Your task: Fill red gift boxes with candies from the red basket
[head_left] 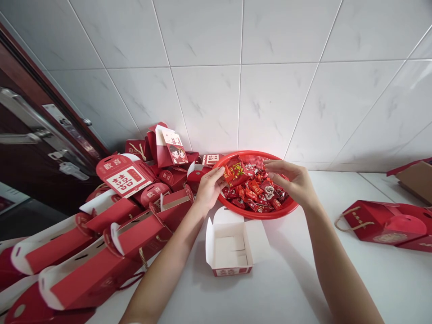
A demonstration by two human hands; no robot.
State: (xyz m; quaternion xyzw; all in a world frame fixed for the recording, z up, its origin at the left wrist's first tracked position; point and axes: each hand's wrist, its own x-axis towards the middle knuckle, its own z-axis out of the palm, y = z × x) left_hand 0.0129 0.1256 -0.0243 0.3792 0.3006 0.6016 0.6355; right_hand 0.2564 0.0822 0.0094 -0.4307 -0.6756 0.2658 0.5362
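Observation:
Over the left side of a red plastic basket [259, 215], my left hand [209, 188] is closed on a shiny red candy packet [235, 173] with yellow and green spots. My right hand [292, 181] hovers over the basket's right side, fingers apart and nothing visible in them. Many red-wrapped candies [254, 191] fill the basket beneath both hands. In front of the basket stands an open small box [231, 245], white inside with red print on its front and its flaps spread out. No candy shows inside it.
Several red gift boxes [135, 238] with rope handles crowd the left side, stacked toward the tiled wall [205, 108]. At right lie more red boxes [381, 222] and an open brown carton [416, 180]. A dark door [43, 126] with keys in its lock stands far left.

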